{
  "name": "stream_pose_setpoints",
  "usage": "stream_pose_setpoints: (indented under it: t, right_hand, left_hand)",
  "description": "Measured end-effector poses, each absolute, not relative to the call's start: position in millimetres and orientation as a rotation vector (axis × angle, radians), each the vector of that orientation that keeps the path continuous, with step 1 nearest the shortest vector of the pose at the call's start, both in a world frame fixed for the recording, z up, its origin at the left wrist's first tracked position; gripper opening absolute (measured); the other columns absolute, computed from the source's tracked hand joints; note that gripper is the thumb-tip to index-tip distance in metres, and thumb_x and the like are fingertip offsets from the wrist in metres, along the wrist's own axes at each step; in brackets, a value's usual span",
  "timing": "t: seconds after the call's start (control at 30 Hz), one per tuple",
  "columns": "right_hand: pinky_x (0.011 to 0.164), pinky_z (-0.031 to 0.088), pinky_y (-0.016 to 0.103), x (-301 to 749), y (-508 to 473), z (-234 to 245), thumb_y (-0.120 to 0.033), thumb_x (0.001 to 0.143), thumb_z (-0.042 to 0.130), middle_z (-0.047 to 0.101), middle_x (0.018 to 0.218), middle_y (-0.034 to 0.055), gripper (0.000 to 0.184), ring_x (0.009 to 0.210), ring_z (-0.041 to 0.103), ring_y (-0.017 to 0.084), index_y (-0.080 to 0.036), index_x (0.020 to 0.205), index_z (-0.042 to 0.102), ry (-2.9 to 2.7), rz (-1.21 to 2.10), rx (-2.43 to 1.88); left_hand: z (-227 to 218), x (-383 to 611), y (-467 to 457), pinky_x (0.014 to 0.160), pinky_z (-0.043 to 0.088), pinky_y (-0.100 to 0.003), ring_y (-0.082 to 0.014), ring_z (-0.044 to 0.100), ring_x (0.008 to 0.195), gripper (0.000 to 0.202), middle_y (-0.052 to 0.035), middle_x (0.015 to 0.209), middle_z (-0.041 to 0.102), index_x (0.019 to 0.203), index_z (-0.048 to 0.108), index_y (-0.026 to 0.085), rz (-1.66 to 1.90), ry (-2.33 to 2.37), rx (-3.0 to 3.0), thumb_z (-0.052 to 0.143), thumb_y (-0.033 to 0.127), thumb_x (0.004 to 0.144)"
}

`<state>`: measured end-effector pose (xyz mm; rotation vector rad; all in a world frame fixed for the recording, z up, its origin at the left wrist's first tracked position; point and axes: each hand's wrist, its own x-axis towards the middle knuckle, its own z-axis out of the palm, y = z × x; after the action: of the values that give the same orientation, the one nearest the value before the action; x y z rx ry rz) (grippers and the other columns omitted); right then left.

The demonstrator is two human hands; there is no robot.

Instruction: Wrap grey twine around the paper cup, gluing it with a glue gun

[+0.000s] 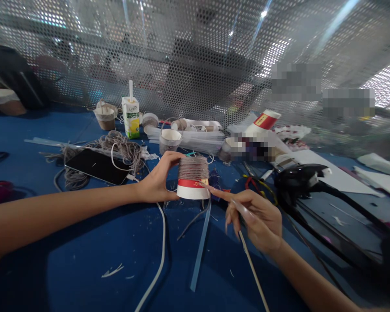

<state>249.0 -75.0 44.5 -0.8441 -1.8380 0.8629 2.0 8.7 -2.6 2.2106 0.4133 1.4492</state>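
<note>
My left hand grips an upturned paper cup from its left side. Grey yarn is wound in rows round the cup's upper part, with a red band and white rim bare below it. My right hand has its index finger stretched out to the cup's red band, at its right edge. A thin wooden stick runs down from the curled fingers of this hand. Under the cup hang a loose yarn end and a clear flat strip.
A grey yarn heap lies beside a dark phone. A drink carton, a yarn-covered cup and clear sticks stand behind. Scissors and a black device are at right. A white cable crosses the blue table.
</note>
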Motion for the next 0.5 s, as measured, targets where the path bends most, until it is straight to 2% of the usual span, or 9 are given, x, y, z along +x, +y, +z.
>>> stream_pose_setpoints:
  t: [0.07,0.13,0.2,0.27,0.4,0.5]
  right_hand:
    - [0.031,0.044,0.026,246.2,-73.4,47.3,-0.038,0.092,0.055,0.077,0.091,0.0070,0.020,0.033,0.053,0.009,-0.022,0.082,0.062,-1.748,0.955,-0.849]
    - [0.030,0.043,0.026,243.2,-72.2,50.8,-0.041,0.091,0.056,0.075,0.074,0.0049,0.023,0.032,0.052,0.010,-0.022,0.078,0.060,-1.690,0.998,-0.857]
    - [0.032,0.045,0.028,240.4,-71.6,54.0,-0.045,0.089,0.058,0.067,0.054,0.0008,0.026,0.030,0.049,0.012,-0.023,0.076,0.059,-1.663,1.017,-0.840]
    - [0.034,0.046,0.030,237.9,-71.6,56.3,-0.046,0.088,0.058,0.062,0.049,-0.0013,0.027,0.029,0.046,0.012,-0.023,0.075,0.058,-1.661,1.042,-0.807]
    - [0.033,0.043,0.030,236.5,-72.0,57.1,-0.041,0.091,0.055,0.074,0.074,0.0032,0.023,0.031,0.045,0.010,-0.023,0.077,0.058,-1.653,1.050,-0.737]
    - [0.030,0.039,0.028,240.1,-70.9,55.4,-0.035,0.094,0.050,0.072,0.082,0.0028,0.016,0.032,0.042,0.009,-0.026,0.081,0.055,-1.560,0.840,-0.741]
  left_hand:
    - [-2.0,1.8,8.7,0.106,0.048,-0.051,-0.0308,0.051,0.123,0.078,-0.0138,0.124,0.042,0.132,0.035,0.021,1.452,0.393,2.213,0.080,0.034,0.069]
    - [-1.6,1.5,8.7,0.105,0.049,-0.052,-0.0303,0.051,0.122,0.078,-0.0135,0.124,0.042,0.132,0.036,0.022,1.454,0.370,2.223,0.081,0.035,0.069]
    - [-1.3,1.4,8.6,0.104,0.049,-0.052,-0.0299,0.052,0.121,0.079,-0.0133,0.123,0.043,0.132,0.035,0.022,1.453,0.358,2.234,0.081,0.036,0.069]
    - [-0.8,1.5,8.2,0.104,0.050,-0.051,-0.0298,0.052,0.120,0.080,-0.0135,0.123,0.042,0.132,0.035,0.021,1.452,0.350,2.240,0.081,0.035,0.068]
    - [-0.1,1.7,7.9,0.104,0.050,-0.050,-0.0295,0.053,0.120,0.079,-0.0135,0.123,0.043,0.131,0.037,0.020,1.442,0.353,2.231,0.082,0.033,0.068]
    - [-0.9,0.6,9.0,0.105,0.049,-0.051,-0.0301,0.052,0.121,0.079,-0.0137,0.124,0.043,0.132,0.036,0.020,1.420,0.346,2.221,0.081,0.032,0.068]
